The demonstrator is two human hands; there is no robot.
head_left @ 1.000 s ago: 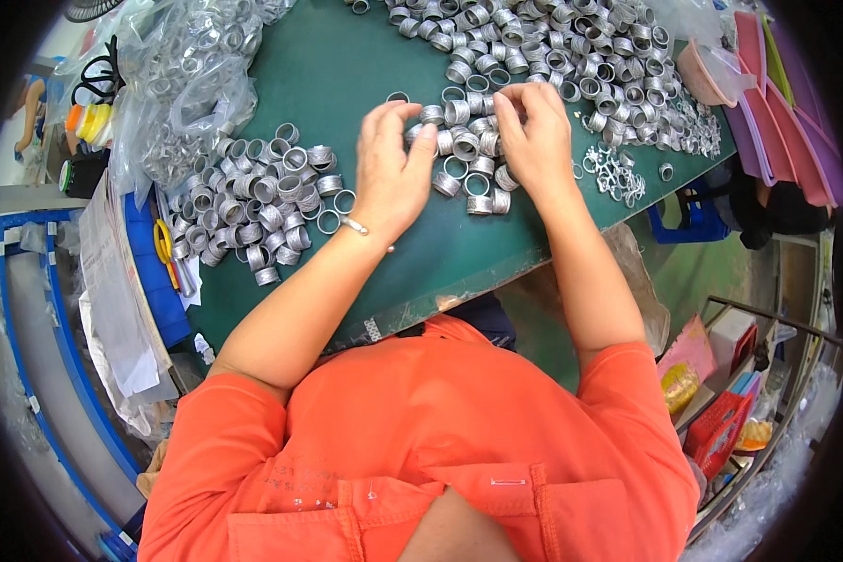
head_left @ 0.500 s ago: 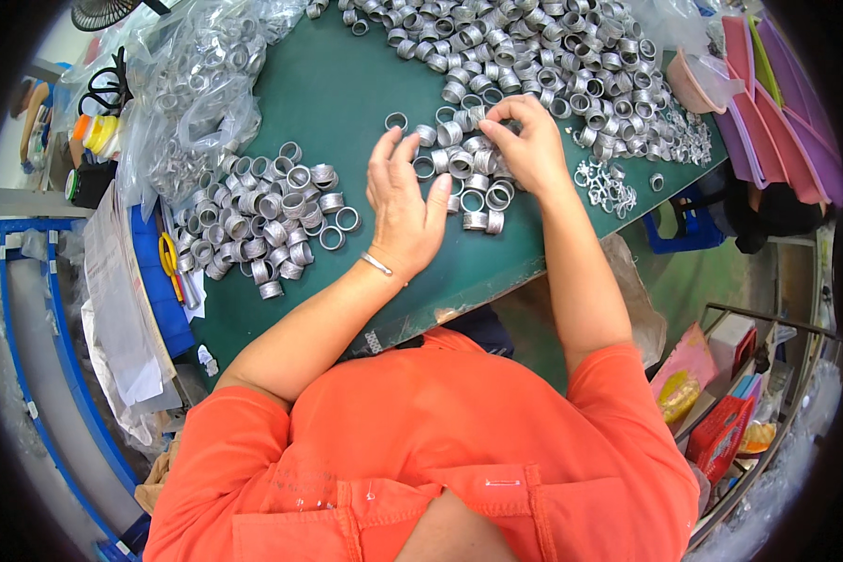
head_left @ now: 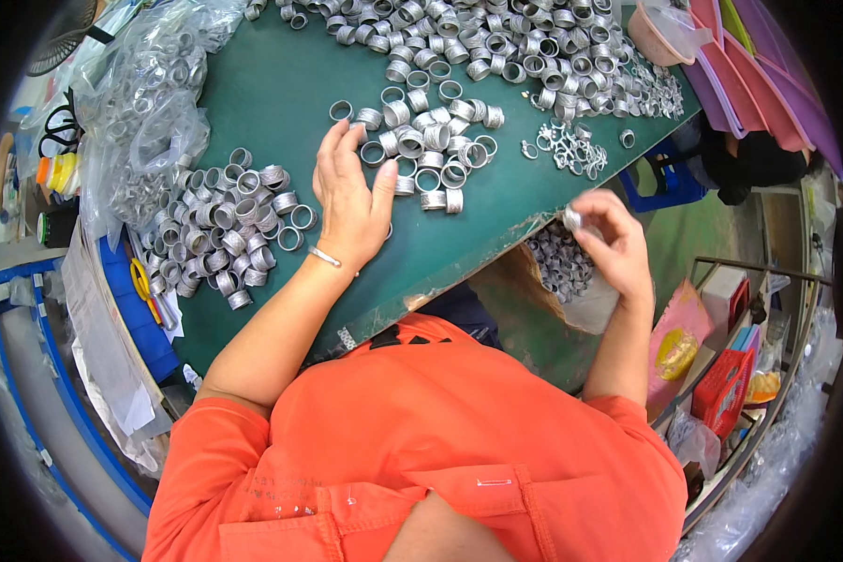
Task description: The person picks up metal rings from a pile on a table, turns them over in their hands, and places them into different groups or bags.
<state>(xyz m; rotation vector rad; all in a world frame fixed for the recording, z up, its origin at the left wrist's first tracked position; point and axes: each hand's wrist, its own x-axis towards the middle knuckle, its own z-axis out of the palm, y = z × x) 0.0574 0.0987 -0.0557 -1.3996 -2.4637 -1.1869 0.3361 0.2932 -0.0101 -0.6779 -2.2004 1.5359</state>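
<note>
Three heaps of grey metal rings lie on the green surface (head_left: 281,84), too many to count. The left hand (head_left: 351,192) lies flat, fingers spread, touching the middle heap (head_left: 431,150). The right hand (head_left: 609,239) has left that heap; off the edge, it pinches rings (head_left: 573,220), number unclear, over a bag of rings (head_left: 557,267).

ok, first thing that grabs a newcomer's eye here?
The metal rings heaped along the far edge of the green table, with smaller piles near the middle and at the left. Next, the left hand resting flat beside the middle pile, while the right hand holds rings off the table's edge above a bag of rings.
</note>
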